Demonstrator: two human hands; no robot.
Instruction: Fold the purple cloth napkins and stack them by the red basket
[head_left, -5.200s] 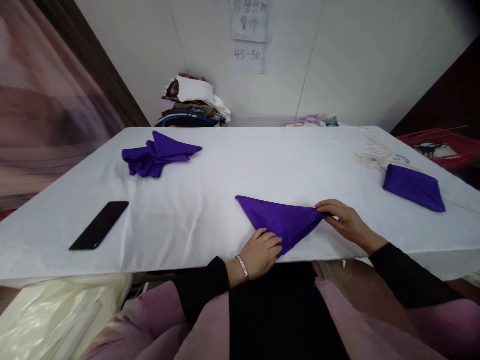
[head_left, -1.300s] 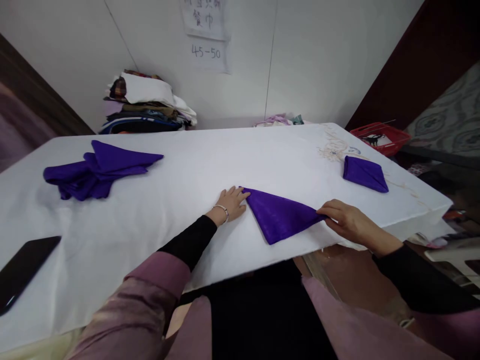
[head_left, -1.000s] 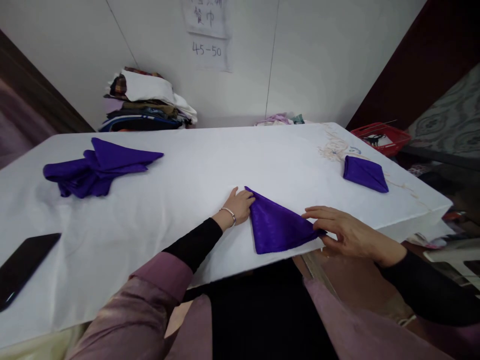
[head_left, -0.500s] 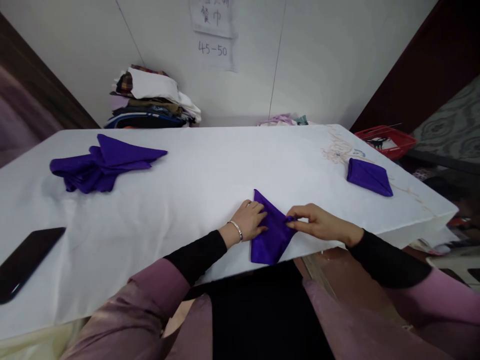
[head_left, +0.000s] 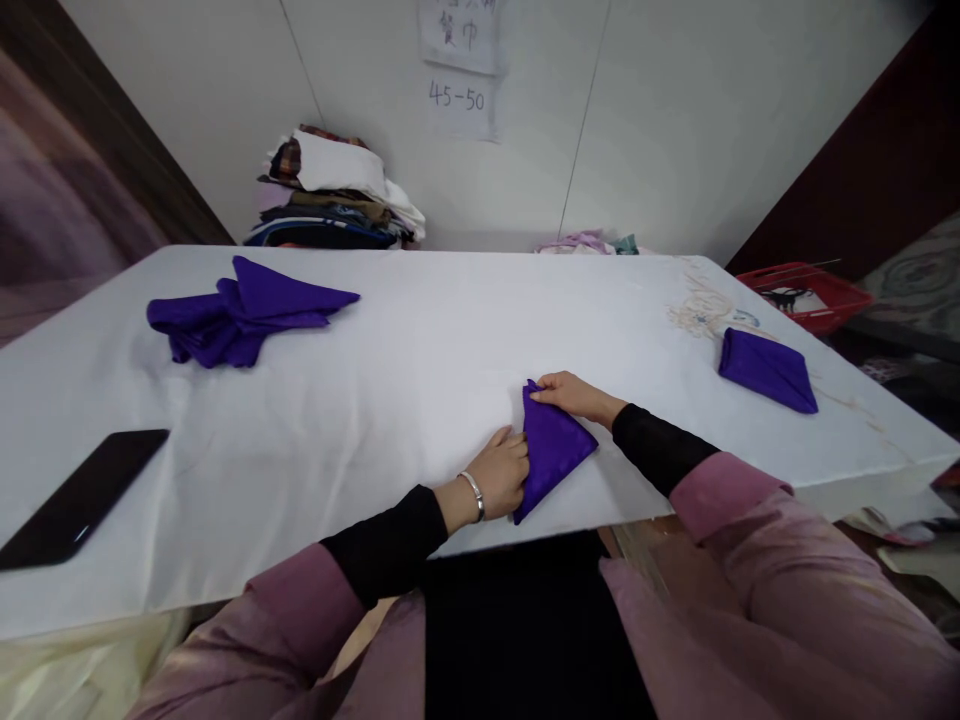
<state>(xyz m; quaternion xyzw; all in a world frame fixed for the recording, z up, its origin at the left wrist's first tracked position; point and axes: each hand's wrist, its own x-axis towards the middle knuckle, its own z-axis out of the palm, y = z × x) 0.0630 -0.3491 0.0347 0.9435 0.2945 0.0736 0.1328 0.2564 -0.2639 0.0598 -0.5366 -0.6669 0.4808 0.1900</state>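
A purple cloth napkin (head_left: 555,447), folded into a triangle, lies near the front edge of the white-covered table (head_left: 420,330). My right hand (head_left: 574,393) pinches its far top corner between thumb and fingers. At the napkin's left edge is my left hand (head_left: 501,474), its fingers curled in at the cloth and their tips partly hidden. Another purple napkin (head_left: 769,368), folded into a flat packet, rests on the table at the right. Several loosely heaped purple napkins (head_left: 247,310) lie at the far left.
A black phone (head_left: 82,497) lies at the left front. Behind the table's far edge are a stack of folded clothes (head_left: 337,190) and some pink fabric (head_left: 577,242). A red basket (head_left: 814,295) stands beyond the right edge. Handwritten paper signs (head_left: 459,95) hang on the wall.
My right hand has brought the napkin's right corner over to the top left, making a triangle. My left hand has slid slightly down the left edge. The view has shifted left.
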